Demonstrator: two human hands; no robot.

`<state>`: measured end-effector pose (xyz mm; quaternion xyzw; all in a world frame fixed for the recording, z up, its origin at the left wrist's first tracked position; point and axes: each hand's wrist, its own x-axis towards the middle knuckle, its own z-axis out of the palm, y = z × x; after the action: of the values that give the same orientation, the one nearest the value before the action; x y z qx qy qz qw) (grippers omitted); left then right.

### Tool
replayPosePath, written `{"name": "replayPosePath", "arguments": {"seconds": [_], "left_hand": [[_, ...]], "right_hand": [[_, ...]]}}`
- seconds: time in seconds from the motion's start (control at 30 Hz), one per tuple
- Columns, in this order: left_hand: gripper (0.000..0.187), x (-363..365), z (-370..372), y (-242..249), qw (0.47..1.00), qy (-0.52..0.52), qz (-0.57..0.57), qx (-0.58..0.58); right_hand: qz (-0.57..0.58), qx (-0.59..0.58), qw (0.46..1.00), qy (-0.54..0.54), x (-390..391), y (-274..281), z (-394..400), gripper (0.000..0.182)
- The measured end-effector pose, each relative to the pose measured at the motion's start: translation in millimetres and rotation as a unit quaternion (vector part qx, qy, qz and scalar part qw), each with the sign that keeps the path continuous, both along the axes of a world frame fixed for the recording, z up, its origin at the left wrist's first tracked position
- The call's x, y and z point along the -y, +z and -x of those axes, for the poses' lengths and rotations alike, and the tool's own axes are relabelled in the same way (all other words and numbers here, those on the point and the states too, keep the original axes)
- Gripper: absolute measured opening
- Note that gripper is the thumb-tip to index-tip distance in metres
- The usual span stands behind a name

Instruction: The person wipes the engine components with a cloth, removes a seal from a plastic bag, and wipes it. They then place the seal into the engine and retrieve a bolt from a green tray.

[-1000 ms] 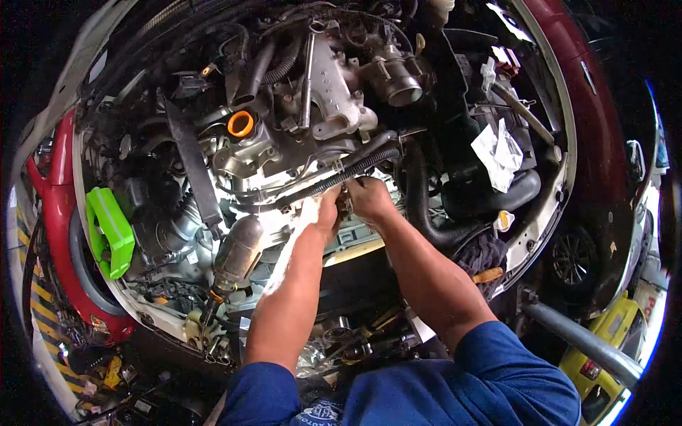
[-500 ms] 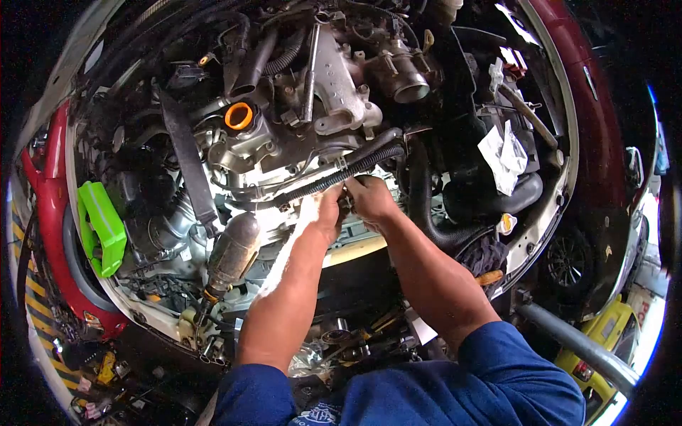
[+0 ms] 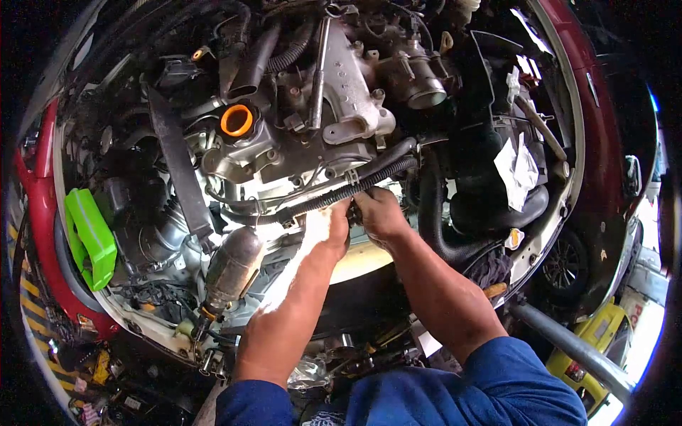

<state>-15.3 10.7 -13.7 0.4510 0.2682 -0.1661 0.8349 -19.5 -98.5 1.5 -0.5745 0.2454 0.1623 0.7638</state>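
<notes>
Both hands reach down into the engine bay, close together below a black corrugated hose. My left hand is brightly lit, its fingertips hidden beneath the hose. Just right of it, my right hand has curled fingers near the same spot; whatever lies between the hands is too hidden to make out. Above them is the metal engine with an orange-rimmed filler opening. A long metal extension bar stands on the engine behind the hose.
A lit work lamp stands left of the forearms. A bright green case rests on the left fender. White crumpled paper lies at the right. A grey bar and a yellow object are at lower right.
The view has shifted slightly, so the engine sits a little differently in frame. Both hands stay close together below the hose, with slight changes in pose.
</notes>
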Motion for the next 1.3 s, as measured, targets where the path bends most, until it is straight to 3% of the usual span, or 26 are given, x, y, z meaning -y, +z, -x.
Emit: {"name": "replayPosePath", "arguments": {"seconds": [0.1, 0.13, 0.2, 0.27, 0.33, 0.37, 0.4, 0.47, 0.53, 0.67, 0.73, 0.8, 0.83, 0.87, 0.93, 0.97, 1.0, 1.1, 1.13, 1.17, 1.2, 1.3], "left_hand": [[0.027, -1, -1, 4, 0.999, -0.024, -0.039, 0.025], [0.03, -3, -2, 9, 0.993, -0.052, -0.093, 0.057], [0.038, 1, -5, 7, 0.998, -0.016, -0.062, 0.028], [0.048, -2, -5, 16, 0.991, -0.025, -0.111, 0.067], [0.053, -10, -6, 20, 0.976, -0.114, -0.183, 0.008], [0.044, -6, -4, 19, 0.973, -0.105, -0.206, 0.022], [0.046, -21, -4, -77, 0.947, -0.186, -0.248, 0.08], [0.046, -23, -8, -2, 0.915, -0.198, -0.348, 0.042], [0.047, -15, -6, 26, 0.949, -0.142, -0.28, 0.025], [0.039, -27, -11, 11, 0.953, -0.175, -0.246, 0.015], [0.037, -21, -6, -11, 0.943, -0.125, -0.305, 0.046], [0.036, -24, -12, 33, 0.768, -0.314, -0.558, 0.025], [0.038, -39, -5, -82, 0.722, -0.305, -0.612, 0.112], [0.041, -28, -10, 11, 0.742, -0.323, -0.586, 0.048], [0.039, -31, -10, 5, 0.765, -0.293, -0.563, 0.107], [0.035, -29, -6, 2, 0.729, -0.232, -0.616, 0.186], [0.039, -32, -11, 13, 0.715, -0.325, -0.611, 0.103], [0.037, -28, -11, 26, 0.709, -0.317, -0.619, 0.115], [0.037, -27, -11, 27, 0.715, -0.312, -0.615, 0.116], [0.037, -28, -10, 17, 0.722, -0.288, -0.608, 0.161], [0.037, -27, -9, 27, 0.669, -0.283, -0.66, 0.192], [0.036, -27, -9, 16, 0.674, -0.273, -0.656, 0.202]], "right_hand": [[-0.006, -0.013, 1.0, 0.008, 1, 6, -1, 0.026], [-0.008, -0.011, 1.0, 0.009, 1, 5, -2, 0.026], [-0.018, -0.032, 0.999, 0.02, 3, 5, -3, 0.026], [0.005, -0.005, 1.0, 0.012, 0, 3, -2, 0.027], [-0.015, -0.005, 1.0, 0.001, 1, -9, -3, 0.028], [0.009, -0.054, 0.998, 0.009, 1, 10, -5, 0.03], [0.026, -0.063, 0.995, 0.067, 9, 11, -8, 0.031], [-0.042, -0.028, 0.999, 0.004, 1, 24, -7, 0.031], [0.001, -0.022, 1.0, 0.022, 4, -2, -6, 0.032], [0.089, -0.017, 0.995, 0.042, 3, 15, -7, 0.031], [0.107, -0.005, 0.993, 0.045, 3, 36, -5, 0.031], [0.095, -0.035, 0.991, 0.083, 7, 36, -8, 0.031], [0.098, -0.006, 0.993, 0.059, 5, 25, -7, 0.033], [0.134, -0.026, 0.988, 0.069, 6, 17, -7, 0.033], [0.121, 0.007, 0.99, 0.071, 6, 25, -7, 0.034], [0.134, 0.018, 0.988, 0.076, 6, 27, -7, 0.035], [0.209, 0.019, 0.971, 0.118, 9, 29, -8, 0.039], [0.222, 0.008, 0.968, 0.12, 8, 11, -10, 0.043], [0.367, 0.148, 0.9, 0.183, 13, -10, -10, 0.043], [0.359, 0.116, 0.908, 0.183, 10, 12, -8, 0.044], [0.351, 0.085, 0.915, 0.183, 5, 35, -8, 0.045], [0.426, 0.088, 0.885, 0.164, -8, 37, -5, 0.043]]}}
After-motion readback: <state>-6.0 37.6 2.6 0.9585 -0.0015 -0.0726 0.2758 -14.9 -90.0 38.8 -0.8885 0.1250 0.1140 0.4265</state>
